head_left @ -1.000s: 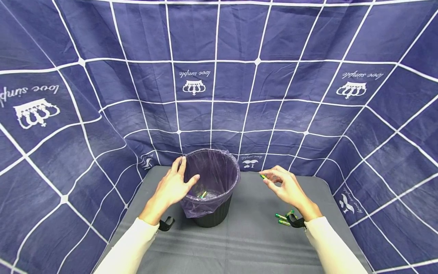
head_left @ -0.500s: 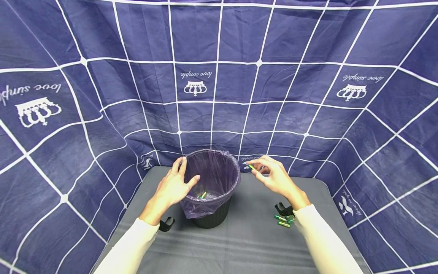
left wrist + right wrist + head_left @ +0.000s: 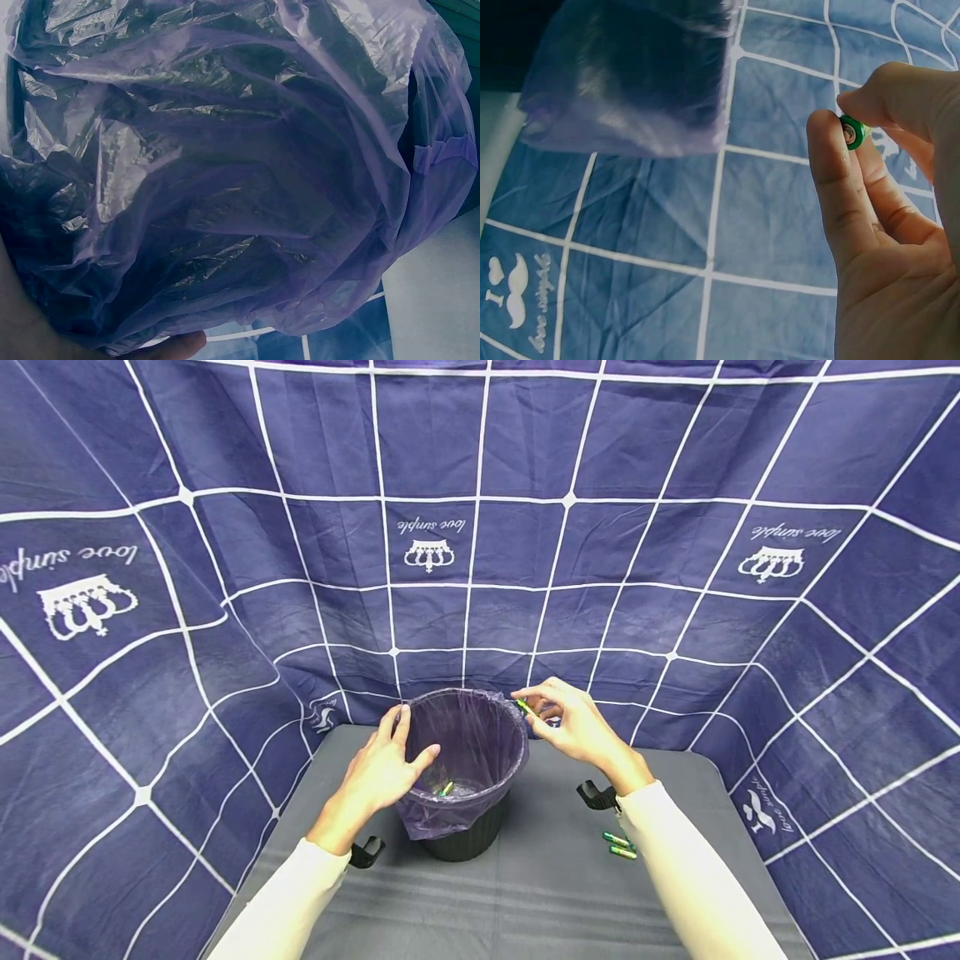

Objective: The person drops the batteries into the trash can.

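Observation:
A green-and-gold battery (image 3: 522, 706) is pinched between the thumb and fingers of my right hand (image 3: 577, 731), close to the right rim of a black trash bin (image 3: 463, 845). The right wrist view shows its round end (image 3: 851, 133) between the fingertips. A thin purple bag (image 3: 450, 818) lines the bin and folds over its rim. My left hand (image 3: 377, 777) rests at the bin's left rim, fingers extended, thumb over the opening. At least one battery (image 3: 447, 788) lies at the bottom inside. More batteries (image 3: 622, 852) lie on the table, partly hidden by my right sleeve.
A grey table (image 3: 547, 885) carries the bin and the loose batteries. Blue cloth (image 3: 517, 543) with white grid lines hangs behind and at both sides. A black strap piece (image 3: 596, 794) sticks out from my right wrist, another (image 3: 367, 852) from the left.
My right hand has moved left and away from me with the battery, from over the table to the bin's right rim. My left hand and the bin have stayed in place.

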### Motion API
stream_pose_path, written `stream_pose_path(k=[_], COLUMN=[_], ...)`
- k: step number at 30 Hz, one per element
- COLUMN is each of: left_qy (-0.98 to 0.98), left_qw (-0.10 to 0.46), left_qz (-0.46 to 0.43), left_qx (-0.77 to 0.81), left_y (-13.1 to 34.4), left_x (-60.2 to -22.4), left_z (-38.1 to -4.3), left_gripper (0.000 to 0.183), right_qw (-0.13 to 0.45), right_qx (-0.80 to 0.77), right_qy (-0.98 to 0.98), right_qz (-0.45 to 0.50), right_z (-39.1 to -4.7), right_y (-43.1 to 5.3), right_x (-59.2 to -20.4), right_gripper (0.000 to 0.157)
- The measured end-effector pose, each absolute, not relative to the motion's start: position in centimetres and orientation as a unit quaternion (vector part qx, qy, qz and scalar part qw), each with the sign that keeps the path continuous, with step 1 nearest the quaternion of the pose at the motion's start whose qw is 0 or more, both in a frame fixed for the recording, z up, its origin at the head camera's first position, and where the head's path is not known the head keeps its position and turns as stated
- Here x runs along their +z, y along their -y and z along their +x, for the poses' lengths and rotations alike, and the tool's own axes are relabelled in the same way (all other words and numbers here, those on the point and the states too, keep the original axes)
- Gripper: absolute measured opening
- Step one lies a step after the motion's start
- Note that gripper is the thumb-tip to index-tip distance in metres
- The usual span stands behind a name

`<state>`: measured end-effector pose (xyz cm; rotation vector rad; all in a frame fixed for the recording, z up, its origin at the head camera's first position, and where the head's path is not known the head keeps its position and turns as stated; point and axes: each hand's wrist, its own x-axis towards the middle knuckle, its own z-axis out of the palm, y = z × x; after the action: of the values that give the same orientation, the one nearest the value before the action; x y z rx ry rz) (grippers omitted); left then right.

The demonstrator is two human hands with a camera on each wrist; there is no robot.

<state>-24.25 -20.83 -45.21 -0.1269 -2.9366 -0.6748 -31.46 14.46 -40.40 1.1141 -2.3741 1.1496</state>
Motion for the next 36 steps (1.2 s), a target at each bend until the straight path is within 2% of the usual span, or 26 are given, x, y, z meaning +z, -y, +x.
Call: stream_pose_path(k=[14, 28, 36], left_qy=[0.972, 0.973, 0.973], left_qw=[0.063, 0.066, 0.067], left_qz=[-0.043, -0.045, -0.044], left_qx=[-0.222, -0.217, -0.219], left_y=[20.8, 20.8, 20.7], left_x=[-45.2, -45.2, -45.3], left_z=[-24.3, -24.3, -24.5], left_gripper=[0.101, 0.100, 0.101], right_qw=[0.122, 0.126, 0.101], right_qx=[0.391, 0.335, 0.304], right_qy=[0.815, 0.830, 0.855], right_qz=[0.410, 0.427, 0.407], right_z=[-32.9, -33.9, -34.5], right_y=[-10.8, -7.3, -6.1], right_x=[-38.1, -36.4, -36.3], right_gripper=[0.051, 0.036, 0.036])
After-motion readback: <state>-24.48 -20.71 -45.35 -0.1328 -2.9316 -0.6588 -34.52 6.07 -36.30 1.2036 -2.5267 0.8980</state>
